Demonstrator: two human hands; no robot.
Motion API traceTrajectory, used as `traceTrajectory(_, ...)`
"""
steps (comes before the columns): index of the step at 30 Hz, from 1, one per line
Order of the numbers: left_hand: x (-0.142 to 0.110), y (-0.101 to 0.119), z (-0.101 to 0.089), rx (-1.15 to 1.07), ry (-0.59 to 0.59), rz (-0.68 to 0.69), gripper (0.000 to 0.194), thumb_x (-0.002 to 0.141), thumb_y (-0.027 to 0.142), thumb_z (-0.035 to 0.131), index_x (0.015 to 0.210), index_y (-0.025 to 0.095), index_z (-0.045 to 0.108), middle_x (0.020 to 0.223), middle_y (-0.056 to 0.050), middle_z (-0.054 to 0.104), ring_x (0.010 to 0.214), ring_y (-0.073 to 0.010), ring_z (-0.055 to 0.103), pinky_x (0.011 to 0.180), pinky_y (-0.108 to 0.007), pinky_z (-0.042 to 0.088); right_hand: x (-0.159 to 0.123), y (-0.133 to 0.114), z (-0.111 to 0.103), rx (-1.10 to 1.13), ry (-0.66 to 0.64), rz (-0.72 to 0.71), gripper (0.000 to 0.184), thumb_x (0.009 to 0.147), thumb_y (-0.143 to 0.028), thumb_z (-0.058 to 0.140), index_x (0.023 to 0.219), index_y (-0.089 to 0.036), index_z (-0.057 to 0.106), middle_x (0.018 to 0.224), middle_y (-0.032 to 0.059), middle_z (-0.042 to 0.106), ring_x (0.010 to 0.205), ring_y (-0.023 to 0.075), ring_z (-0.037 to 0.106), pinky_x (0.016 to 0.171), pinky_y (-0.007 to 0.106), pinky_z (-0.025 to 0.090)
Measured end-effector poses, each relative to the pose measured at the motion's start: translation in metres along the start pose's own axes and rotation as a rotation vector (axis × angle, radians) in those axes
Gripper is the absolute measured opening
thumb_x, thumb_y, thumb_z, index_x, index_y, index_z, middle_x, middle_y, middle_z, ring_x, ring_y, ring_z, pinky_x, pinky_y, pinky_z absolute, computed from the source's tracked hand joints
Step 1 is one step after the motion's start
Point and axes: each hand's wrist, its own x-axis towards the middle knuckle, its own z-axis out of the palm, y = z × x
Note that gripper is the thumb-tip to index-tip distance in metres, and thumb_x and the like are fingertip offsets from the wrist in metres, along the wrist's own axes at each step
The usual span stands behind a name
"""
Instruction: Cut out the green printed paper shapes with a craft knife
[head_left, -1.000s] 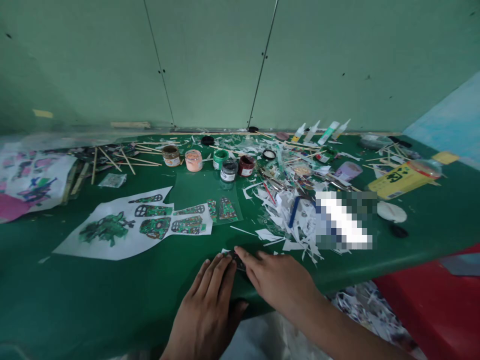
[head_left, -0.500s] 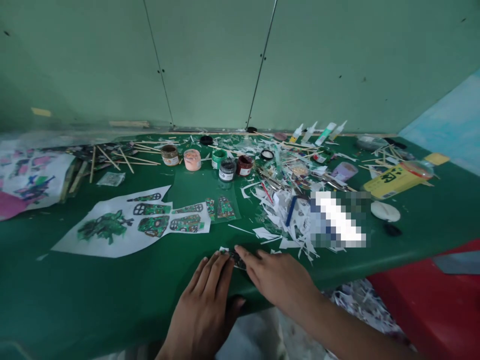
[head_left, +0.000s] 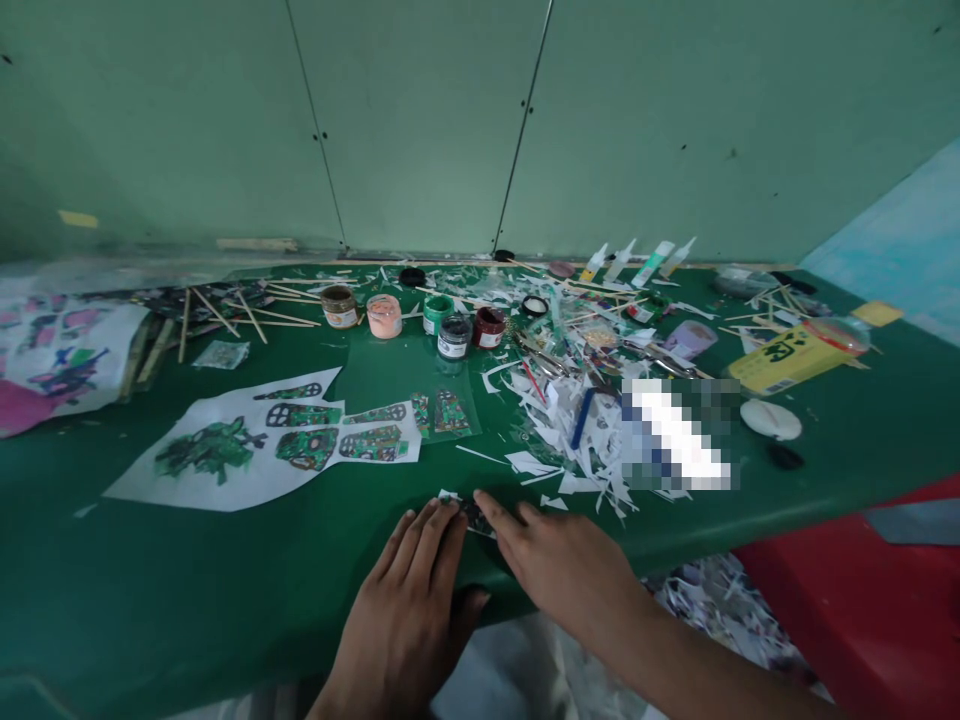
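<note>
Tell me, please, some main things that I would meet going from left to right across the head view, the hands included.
Pink-painted paper, small clear packet, left hand, dark piece, right hand, white oval thing, small yellow piece.

a dark piece (head_left: pixel 476 517) lies flat, partly covered.
</note>
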Motion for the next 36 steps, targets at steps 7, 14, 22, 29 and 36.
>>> traceTrajectory(7,0.0,0.0,-0.001,0.012,-0.013,0.011,0.05,0.094,0.045,0.04,0.127,0.01,0.053,0.126,-0.013,0.063,0.112,-0.0261,0.062,0.094,-0.041,0.053,-0.004,0.002,0.0,-0.003,-0.034,-0.006,0.057,0.082,-0.014,0.049,0.139,-0.02,0.051,0.073,0.0079,0.068,0.042,0.0143,0.054,0.038,0.029,0.025)
traceTrajectory(14,0.002,0.001,-0.002,0.031,-0.015,0.015,0.045,0.093,0.042,0.041,0.126,0.015,0.054,0.126,-0.011,0.063,0.111,-0.026,0.062,0.091,-0.041,0.054,-0.008,0.003,-0.005,-0.012,-0.081,-0.008,0.061,0.079,-0.011,0.05,0.139,-0.019,0.05,0.074,0.0097,0.069,0.044,0.0156,0.057,0.039,0.029,0.027)
traceTrajectory(22,0.002,0.001,-0.002,-0.027,-0.027,-0.015,0.042,0.093,0.041,0.043,0.128,0.02,0.053,0.127,-0.01,0.062,0.113,-0.0262,0.061,0.093,-0.042,0.054,-0.014,0.006,-0.001,-0.034,-0.042,0.003,0.061,0.078,-0.013,0.052,0.138,-0.021,0.052,0.071,0.0083,0.068,0.043,0.0146,0.056,0.04,0.029,0.019)
traceTrajectory(29,0.002,0.001,-0.002,0.021,-0.019,0.0,0.041,0.093,0.04,0.041,0.126,0.02,0.054,0.126,-0.011,0.062,0.111,-0.0264,0.062,0.09,-0.043,0.055,-0.018,0.006,-0.004,-0.052,-0.1,-0.004,0.066,0.076,-0.009,0.052,0.141,-0.02,0.049,0.073,0.01,0.068,0.042,0.0171,0.058,0.036,0.029,0.023)
traceTrajectory(36,0.006,0.003,-0.003,0.064,0.004,0.034,0.041,0.092,0.038,0.041,0.123,0.015,0.056,0.123,-0.011,0.064,0.111,-0.0277,0.061,0.091,-0.044,0.052,-0.022,0.006,-0.008,-0.028,-0.138,0.018,0.065,0.078,-0.008,0.053,0.141,-0.019,0.048,0.075,0.0109,0.069,0.046,0.0198,0.062,0.036,0.029,0.031)
